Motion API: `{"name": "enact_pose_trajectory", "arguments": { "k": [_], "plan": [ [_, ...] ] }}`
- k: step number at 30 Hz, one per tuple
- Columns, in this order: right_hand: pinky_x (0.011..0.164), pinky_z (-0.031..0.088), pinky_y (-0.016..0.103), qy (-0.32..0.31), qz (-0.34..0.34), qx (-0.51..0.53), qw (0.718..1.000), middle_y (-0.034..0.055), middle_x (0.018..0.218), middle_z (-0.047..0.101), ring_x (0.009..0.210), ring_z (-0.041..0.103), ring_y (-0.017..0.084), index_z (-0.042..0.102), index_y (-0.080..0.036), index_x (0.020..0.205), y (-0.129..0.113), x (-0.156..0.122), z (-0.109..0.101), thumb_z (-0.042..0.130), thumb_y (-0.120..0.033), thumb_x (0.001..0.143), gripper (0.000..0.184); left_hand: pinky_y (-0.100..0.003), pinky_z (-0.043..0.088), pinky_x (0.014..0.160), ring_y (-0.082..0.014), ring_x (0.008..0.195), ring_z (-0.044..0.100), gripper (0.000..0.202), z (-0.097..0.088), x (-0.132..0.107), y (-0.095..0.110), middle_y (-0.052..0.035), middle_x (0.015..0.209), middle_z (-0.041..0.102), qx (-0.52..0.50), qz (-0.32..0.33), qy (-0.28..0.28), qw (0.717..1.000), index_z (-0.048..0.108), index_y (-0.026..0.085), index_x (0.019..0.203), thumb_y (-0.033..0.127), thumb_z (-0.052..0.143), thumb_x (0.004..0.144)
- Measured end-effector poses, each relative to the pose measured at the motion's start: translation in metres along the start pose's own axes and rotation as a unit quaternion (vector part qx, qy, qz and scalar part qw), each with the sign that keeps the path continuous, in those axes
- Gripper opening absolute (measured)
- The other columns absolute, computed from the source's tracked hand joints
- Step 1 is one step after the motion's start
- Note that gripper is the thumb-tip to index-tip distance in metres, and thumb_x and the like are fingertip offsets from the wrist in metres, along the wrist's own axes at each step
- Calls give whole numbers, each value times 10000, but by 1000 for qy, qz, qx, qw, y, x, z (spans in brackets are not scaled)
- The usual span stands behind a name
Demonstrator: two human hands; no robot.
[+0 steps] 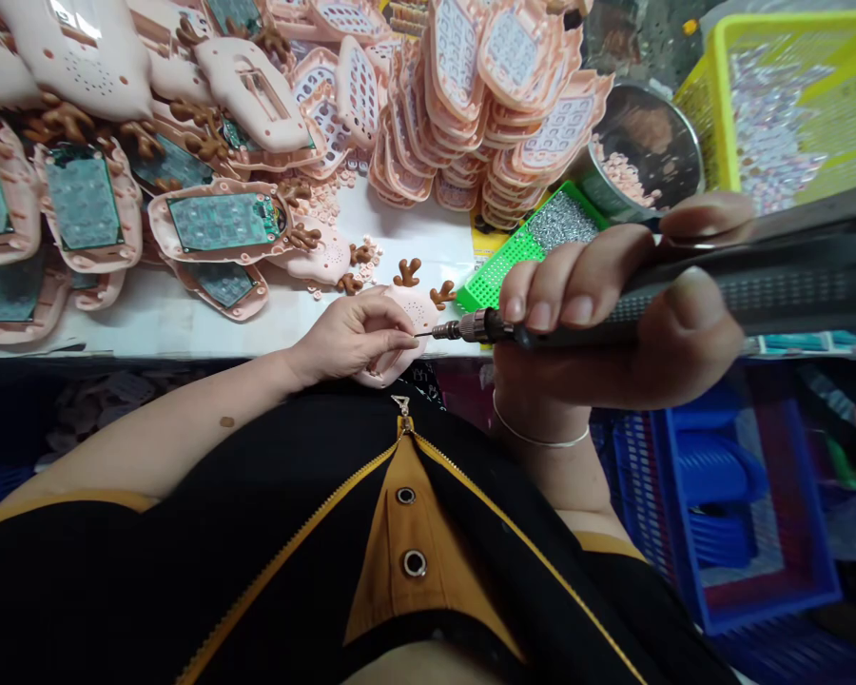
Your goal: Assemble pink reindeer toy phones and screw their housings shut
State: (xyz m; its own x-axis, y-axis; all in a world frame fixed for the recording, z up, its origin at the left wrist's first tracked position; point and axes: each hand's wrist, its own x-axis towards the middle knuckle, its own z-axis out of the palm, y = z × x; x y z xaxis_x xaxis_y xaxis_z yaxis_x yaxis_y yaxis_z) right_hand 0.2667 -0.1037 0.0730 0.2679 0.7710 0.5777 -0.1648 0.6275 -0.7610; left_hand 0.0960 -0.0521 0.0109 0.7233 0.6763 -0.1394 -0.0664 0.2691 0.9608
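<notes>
My right hand (613, 323) is wrapped round a dark electric screwdriver (685, 295), whose chuck and thin bit (463, 330) point left. My left hand (353, 338) rests at the table's near edge, fingers pinched at the bit's tip, over a pink deer-shaped toy shell with brown antlers (418, 295). What the fingertips pinch is too small to make out. A green tray of small screws (535, 243) lies just behind the screwdriver.
Pink shells fitted with green circuit boards (221, 221) lie at the left. Stacks of pink keypad covers (471, 105) stand at the back. A metal bowl (642, 143) and yellow basket (791, 95) sit at right; blue crates (728, 495) stand below the table.
</notes>
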Motion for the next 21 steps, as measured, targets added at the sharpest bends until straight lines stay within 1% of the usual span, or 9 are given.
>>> {"name": "enact_pose_trajectory", "arguments": {
  "k": [5,8,11,15,17,18,19,20,21],
  "plan": [
    [411,419,277,-23,4,-13,1000,-100,504,332,359,409,118,603,-343,981,-1,2,3,673,-394,820,183,-225,358,401,-100,354,498,352,1,1,-1,21,448,552,-12,-6,-7,1000,646,198,700,469,871,695],
    [402,420,263,-14,-4,-9,1000,-99,493,330,361,425,113,627,-333,963,-1,4,6,676,-358,804,169,-222,357,406,-91,353,493,372,1,2,-2,23,462,558,-10,-2,-2,1000,625,197,695,476,870,698],
    [399,426,258,-9,-8,-1,1000,-96,491,334,363,441,110,642,-310,941,-2,4,8,673,-328,799,147,-225,364,410,-95,356,494,367,2,2,-3,26,462,557,-8,0,-11,1000,614,198,710,476,855,718],
    [406,429,271,12,6,-23,1000,-98,495,311,359,419,113,623,-330,941,-1,3,8,687,-385,796,167,-234,374,427,-100,372,490,357,0,3,-4,34,459,541,22,-12,-15,1000,625,198,740,490,830,742],
    [415,435,280,24,10,-36,999,-98,504,309,365,418,118,614,-349,957,-1,1,6,694,-423,797,194,-243,466,524,-115,490,586,337,-2,4,-6,3,578,638,53,14,2,999,671,191,794,471,846,722],
    [418,436,281,29,6,-39,999,-98,509,307,368,418,118,615,-356,965,0,1,4,697,-432,797,202,-257,526,634,-135,619,659,336,-3,5,-7,-26,700,707,69,34,13,997,700,188,838,458,855,710],
    [418,433,279,34,-3,-39,999,-98,513,301,367,414,115,620,-358,969,1,0,3,700,-430,797,203,-279,557,780,-160,791,707,347,-4,6,-8,-56,860,757,82,54,23,995,723,187,892,447,858,706],
    [417,430,275,38,-13,-37,998,-98,516,296,366,410,111,629,-355,970,1,0,2,703,-422,799,198,-307,542,928,-188,975,711,365,-6,6,-10,-79,1031,769,90,69,33,993,737,187,956,437,850,715],
    [416,428,271,41,-25,-36,998,-98,519,293,366,407,107,638,-351,971,2,-1,1,704,-412,803,190,-338,501,1041,-214,1129,676,388,-7,7,-12,-90,1177,748,89,76,41,992,738,189,1028,430,829,739]
  ]
}}
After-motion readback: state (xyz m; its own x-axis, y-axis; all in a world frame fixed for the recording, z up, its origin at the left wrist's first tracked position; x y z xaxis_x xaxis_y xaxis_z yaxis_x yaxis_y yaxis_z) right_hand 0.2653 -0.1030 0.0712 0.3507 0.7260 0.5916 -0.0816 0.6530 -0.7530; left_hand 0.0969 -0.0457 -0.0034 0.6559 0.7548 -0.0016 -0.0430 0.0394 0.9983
